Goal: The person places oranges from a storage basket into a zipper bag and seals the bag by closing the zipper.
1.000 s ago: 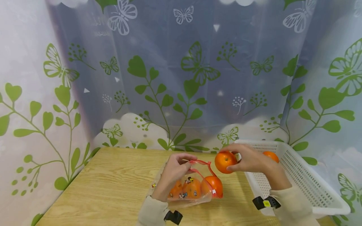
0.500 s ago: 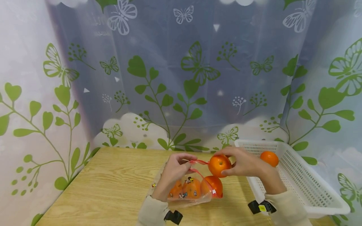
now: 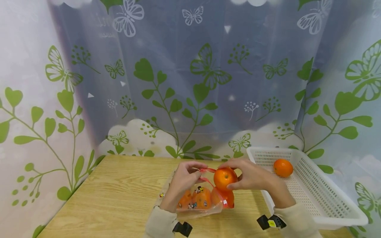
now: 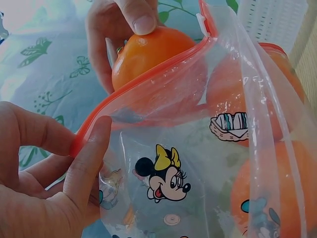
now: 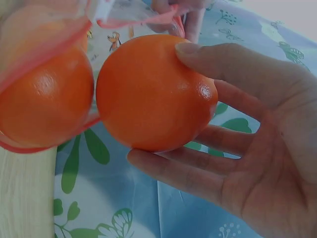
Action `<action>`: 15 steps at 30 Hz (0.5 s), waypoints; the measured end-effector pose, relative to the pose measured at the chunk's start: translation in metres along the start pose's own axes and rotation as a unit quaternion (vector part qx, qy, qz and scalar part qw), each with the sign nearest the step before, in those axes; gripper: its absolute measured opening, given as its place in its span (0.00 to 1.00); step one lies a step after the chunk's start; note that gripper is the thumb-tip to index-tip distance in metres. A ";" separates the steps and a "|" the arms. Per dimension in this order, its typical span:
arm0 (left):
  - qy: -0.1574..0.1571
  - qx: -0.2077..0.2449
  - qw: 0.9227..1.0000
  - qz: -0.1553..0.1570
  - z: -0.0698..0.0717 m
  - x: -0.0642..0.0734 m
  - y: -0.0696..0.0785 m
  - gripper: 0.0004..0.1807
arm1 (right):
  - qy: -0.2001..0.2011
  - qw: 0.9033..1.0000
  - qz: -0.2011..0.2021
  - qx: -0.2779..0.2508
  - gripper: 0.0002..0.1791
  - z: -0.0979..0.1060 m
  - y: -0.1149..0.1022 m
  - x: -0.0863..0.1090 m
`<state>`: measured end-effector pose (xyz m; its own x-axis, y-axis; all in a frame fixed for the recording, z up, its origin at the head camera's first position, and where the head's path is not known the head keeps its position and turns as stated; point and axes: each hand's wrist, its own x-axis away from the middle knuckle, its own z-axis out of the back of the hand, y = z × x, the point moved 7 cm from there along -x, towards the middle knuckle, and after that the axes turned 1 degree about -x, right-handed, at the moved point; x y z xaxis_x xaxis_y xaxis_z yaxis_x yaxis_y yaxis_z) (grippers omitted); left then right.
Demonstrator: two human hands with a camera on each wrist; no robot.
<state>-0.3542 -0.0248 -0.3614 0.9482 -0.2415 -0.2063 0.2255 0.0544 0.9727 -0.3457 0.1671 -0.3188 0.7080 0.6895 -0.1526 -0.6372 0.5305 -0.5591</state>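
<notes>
My left hand (image 3: 184, 177) pinches the red zip edge (image 4: 101, 104) of a clear plastic zip bag (image 3: 214, 210) printed with cartoon figures. The bag lies on the table with its mouth spread apart, facing right. Oranges show through its wall, one of them (image 3: 202, 200) in the middle and another close to the mouth. Thumb and fingers of my right hand (image 3: 253, 173) hold a glossy orange (image 3: 225, 179) at the opening. In the right wrist view this held orange (image 5: 153, 94) sits beside the orange (image 5: 49, 94) at the mouth; whether they touch I cannot tell.
A white perforated plastic basket (image 3: 333, 201) stands on the right of the wooden table (image 3: 119, 185), with one orange (image 3: 283, 168) near its back left. A patterned curtain (image 3: 178, 82) with leaves and butterflies hangs around the table.
My right hand has carried the orange leftward and slightly down, from beside the basket to the bag's mouth. My left hand and the bag have stayed in place.
</notes>
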 end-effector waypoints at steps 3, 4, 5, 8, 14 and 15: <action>0.000 -0.004 1.000 -0.001 0.000 -0.001 0.000 0.15 | 0.006 1.000 0.003 -0.001 0.30 -0.005 -0.002 -0.003; 0.000 -0.005 1.000 0.000 0.000 -0.001 -0.001 0.15 | 0.008 1.000 0.002 -0.003 0.31 -0.006 -0.003 -0.004; 0.001 -0.006 1.000 0.001 0.000 -0.001 -0.001 0.15 | 0.010 1.000 0.000 -0.006 0.31 -0.007 -0.003 -0.004; 0.002 -0.007 1.000 0.002 0.001 -0.002 -0.002 0.16 | 0.017 1.000 -0.005 -0.011 0.33 -0.009 -0.004 -0.006; 0.006 0.009 1.000 -0.004 0.004 -0.003 -0.001 0.16 | 0.017 1.000 0.023 0.002 0.34 -0.013 -0.008 -0.009; 0.007 0.012 1.000 -0.004 0.004 -0.003 -0.001 0.16 | 0.013 0.999 0.031 0.004 0.34 -0.014 -0.008 -0.009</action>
<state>-0.3586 -0.0280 -0.3617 0.9495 -0.2282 -0.2152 0.2275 0.0286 0.9734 -0.3422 0.1497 -0.3242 0.6752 0.7078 -0.2077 -0.6821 0.4919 -0.5410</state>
